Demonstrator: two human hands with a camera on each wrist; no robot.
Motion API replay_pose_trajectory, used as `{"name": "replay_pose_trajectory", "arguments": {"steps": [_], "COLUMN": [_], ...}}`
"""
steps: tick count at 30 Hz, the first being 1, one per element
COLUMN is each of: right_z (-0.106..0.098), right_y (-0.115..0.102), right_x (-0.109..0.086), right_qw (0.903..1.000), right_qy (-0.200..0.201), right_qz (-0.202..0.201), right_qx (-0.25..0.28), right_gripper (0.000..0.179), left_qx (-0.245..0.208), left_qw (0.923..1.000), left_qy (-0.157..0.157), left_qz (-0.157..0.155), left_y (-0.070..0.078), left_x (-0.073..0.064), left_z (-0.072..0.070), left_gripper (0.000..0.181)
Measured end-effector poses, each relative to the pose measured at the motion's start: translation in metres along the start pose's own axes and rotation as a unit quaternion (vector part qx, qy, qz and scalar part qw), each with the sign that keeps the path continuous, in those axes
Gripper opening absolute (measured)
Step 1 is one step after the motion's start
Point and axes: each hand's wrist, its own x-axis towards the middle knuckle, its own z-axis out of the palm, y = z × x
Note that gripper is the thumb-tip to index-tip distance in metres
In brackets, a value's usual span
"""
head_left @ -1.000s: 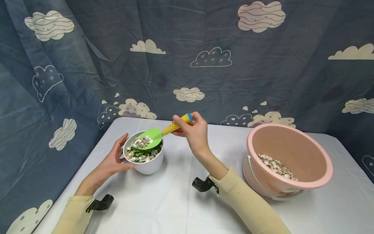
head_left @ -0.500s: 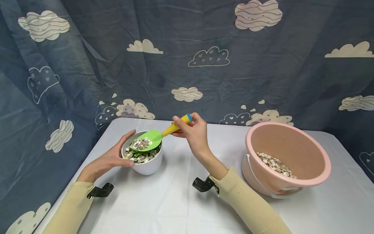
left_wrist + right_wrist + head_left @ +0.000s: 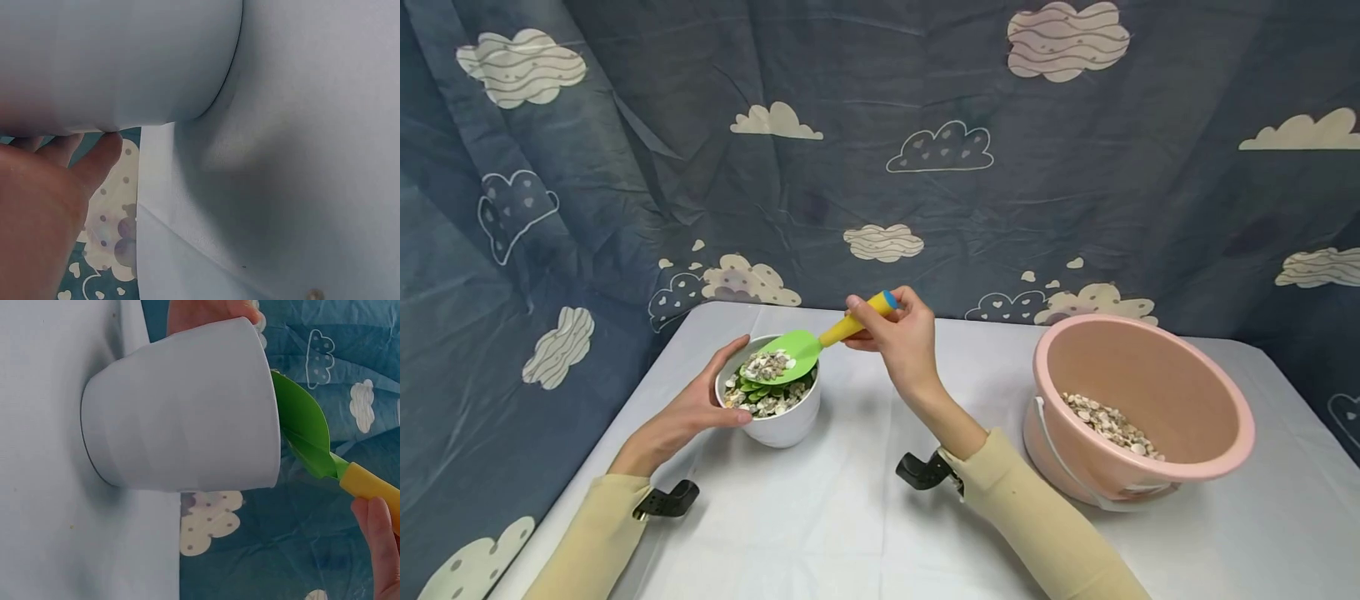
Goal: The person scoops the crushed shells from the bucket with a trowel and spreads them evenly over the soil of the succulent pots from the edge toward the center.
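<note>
A white flower pot stands on the table with green leaves and small pebbles inside, seen in the head view. My left hand holds its left side, thumb at the near rim and fingers round the far side. In the left wrist view, those fingertips touch the pot wall. With my right hand I grip the yellow handle of a small trowel. Its green blade, loaded with pebbles, is tilted over the pot's opening. The right wrist view shows the blade partly hidden behind the pot's rim.
A pink bucket with a pale handle stands at the right of the table, holding more pebbles. White cloth covers the table. Behind it hangs a dark blue curtain with a cloud print.
My left hand's fingers have shifted along the pot's rim toward its far side and lie closer to it. The trowel and my right hand have barely moved; pebbles stay on the blade.
</note>
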Motion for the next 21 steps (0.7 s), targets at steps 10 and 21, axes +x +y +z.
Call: {"name": "replay_pose_trajectory", "arguments": {"steps": [10,21], "right_z": [0.007,0.024], "right_y": [-0.007,-0.015], "right_x": [0.001,0.001], "right_qw": [0.9998,0.9971], "right_qy": [-0.008,-0.029], "right_qz": [-0.016,-0.039], "right_qx": [-0.011,-0.058], "right_gripper": [0.031,0.030], "left_qx": [0.028,0.018], "left_qw": [0.9995,0.9990], "left_qy": [0.015,0.040], "left_qz": [0.004,0.002], "left_y": [0.001,0.001], "left_x": [-0.002,-0.005], "left_z": [0.004,0.011], "left_gripper": [0.100,0.101]}}
